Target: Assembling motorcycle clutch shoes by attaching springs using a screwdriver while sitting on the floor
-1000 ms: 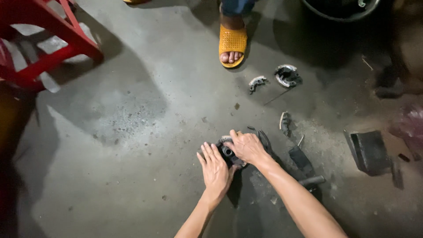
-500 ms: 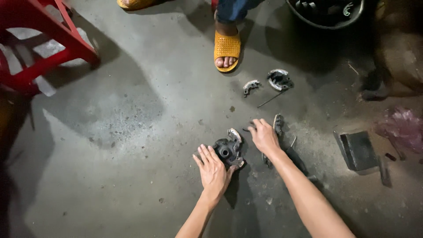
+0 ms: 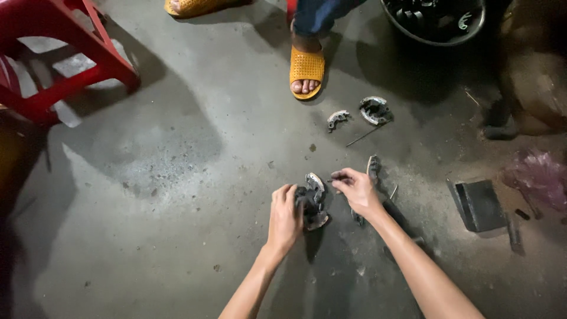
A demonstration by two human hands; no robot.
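Note:
A dark metal assembly with curved grey shoes (image 3: 313, 198) lies on the concrete floor (image 3: 177, 195). My left hand (image 3: 284, 220) grips its left side. My right hand (image 3: 357, 190) hovers just to its right, fingers pinched together on what looks like a small dark part (image 3: 335, 175). Another curved shoe (image 3: 372, 166) lies just behind my right hand.
Two more curved shoes (image 3: 338, 118) (image 3: 375, 110) and a thin rod (image 3: 363, 137) lie farther out. Another person's foot in a yellow sandal (image 3: 306, 72) stands beyond them. A red plastic stool (image 3: 65, 65) is at far left, a black basin (image 3: 434, 23) at top right, and a dark block (image 3: 478, 204) to the right.
My right hand left the assembly, reached right toward the loose shoe, then came back with fingers pinched. My left hand went from lying flat beside the assembly to gripping it.

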